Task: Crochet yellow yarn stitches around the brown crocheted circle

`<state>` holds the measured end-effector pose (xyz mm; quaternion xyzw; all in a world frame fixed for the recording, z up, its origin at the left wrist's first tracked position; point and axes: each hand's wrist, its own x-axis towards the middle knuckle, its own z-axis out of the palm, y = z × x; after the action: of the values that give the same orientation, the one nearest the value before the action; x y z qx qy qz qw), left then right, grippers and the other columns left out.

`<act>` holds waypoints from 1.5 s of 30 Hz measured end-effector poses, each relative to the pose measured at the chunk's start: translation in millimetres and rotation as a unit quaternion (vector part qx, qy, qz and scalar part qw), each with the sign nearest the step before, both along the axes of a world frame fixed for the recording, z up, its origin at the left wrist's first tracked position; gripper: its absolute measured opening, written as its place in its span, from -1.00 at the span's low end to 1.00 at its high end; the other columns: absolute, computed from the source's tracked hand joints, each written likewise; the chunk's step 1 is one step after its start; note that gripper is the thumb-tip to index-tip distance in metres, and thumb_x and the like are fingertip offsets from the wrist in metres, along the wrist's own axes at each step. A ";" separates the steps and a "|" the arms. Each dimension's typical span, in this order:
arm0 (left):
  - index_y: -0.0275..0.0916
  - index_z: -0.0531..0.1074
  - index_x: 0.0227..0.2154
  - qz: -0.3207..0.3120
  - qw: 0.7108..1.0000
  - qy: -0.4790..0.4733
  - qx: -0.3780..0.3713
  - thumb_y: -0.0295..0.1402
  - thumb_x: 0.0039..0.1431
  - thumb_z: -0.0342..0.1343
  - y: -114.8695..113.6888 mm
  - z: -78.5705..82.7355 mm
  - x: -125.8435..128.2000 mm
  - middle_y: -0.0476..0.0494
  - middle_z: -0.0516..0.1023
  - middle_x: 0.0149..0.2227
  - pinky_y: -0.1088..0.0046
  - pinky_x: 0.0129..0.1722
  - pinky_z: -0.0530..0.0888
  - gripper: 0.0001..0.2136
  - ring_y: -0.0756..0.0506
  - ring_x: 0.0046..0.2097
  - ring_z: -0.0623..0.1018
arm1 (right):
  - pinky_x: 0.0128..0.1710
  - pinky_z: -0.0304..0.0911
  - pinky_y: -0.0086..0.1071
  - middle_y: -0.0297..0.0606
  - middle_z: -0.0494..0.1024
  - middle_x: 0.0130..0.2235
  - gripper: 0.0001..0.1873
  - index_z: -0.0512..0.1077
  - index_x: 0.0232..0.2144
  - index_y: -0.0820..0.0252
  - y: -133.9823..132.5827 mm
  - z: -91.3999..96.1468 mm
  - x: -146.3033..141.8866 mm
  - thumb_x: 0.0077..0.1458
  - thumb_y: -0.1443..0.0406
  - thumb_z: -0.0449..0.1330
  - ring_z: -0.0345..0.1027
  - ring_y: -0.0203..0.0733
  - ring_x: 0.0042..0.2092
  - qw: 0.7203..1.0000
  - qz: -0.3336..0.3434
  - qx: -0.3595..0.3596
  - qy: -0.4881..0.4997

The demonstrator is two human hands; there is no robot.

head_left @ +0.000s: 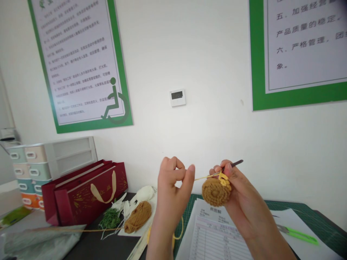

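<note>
My left hand (173,184) is closed, thumb against the bent fingers, with a strand of yellow yarn (202,178) running from it, taut, toward the other hand. My right hand (241,195) pinches a crochet hook (236,163) whose dark end sticks out to the upper right. Just below those fingers is a round brown crocheted piece (216,192), its spiral face turned to me. A few yellow stitches (224,179) sit at its upper right edge, where the strand arrives. Fingers partly hide the hook's other end.
Printed sheets (217,238) lie under my hands on a green cutting mat (292,207). Green-handled scissors (300,235) are at right. To the left are a brown yarn ball (138,217), green yarn (110,218), white yarn (145,194), red gift bags (89,195) and small drawers (39,170).
</note>
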<state>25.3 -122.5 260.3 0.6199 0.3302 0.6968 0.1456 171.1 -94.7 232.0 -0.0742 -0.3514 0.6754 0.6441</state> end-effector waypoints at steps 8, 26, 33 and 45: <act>-0.06 0.52 0.15 0.063 0.997 0.047 -0.015 -0.22 0.33 0.17 4.7 -4.5 15.0 -0.16 0.49 -0.25 0.18 0.03 0.20 -0.64 -0.21 -0.17 0.35 | -0.39 0.34 -0.48 -0.35 0.47 -0.33 -0.71 0.46 -0.37 0.10 0.6 -3.0 -4.2 0.06 0.09 0.43 0.34 -0.29 -0.34 1.000 -0.011 0.004 -0.006; -0.15 0.62 -0.03 0.046 0.994 0.092 -0.021 -0.27 0.36 0.12 -10.7 -0.3 23.6 -0.19 0.57 -0.22 0.23 -0.05 0.33 -0.76 -0.20 -0.15 0.47 | -0.38 0.37 -0.47 -0.39 0.50 -0.31 -0.79 0.46 -0.34 0.02 -2.8 -3.0 -4.4 0.14 0.10 0.38 0.39 -0.31 -0.34 0.998 0.004 0.063 0.011; -0.05 0.42 0.22 -0.279 0.929 -0.155 -0.186 -0.35 0.15 0.37 -19.9 -3.7 38.1 -0.11 0.58 -0.22 0.32 -0.05 0.41 -0.43 -0.12 -0.14 0.54 | -0.40 0.36 -0.50 -0.40 0.53 -0.31 -0.75 0.47 -0.35 0.02 -5.5 -1.2 -7.6 0.05 0.14 0.46 0.44 -0.33 -0.34 0.994 -0.078 0.078 0.020; -0.19 0.66 -0.11 -0.213 0.937 -0.214 -0.176 -0.53 -0.12 0.47 -24.7 4.4 41.0 -0.06 0.57 -0.30 0.52 -0.33 0.42 -0.58 0.03 -0.36 0.49 | -0.08 0.31 -0.28 -0.37 0.57 -0.32 -0.81 0.49 -0.34 0.03 -2.6 -0.3 -3.8 0.14 0.11 0.38 0.44 -0.20 -0.19 0.976 -0.153 0.152 -0.045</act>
<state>66.3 -147.2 264.7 0.4766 0.2685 0.6963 0.4647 167.3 -97.3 231.8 -0.0588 -0.4627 0.5037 0.7271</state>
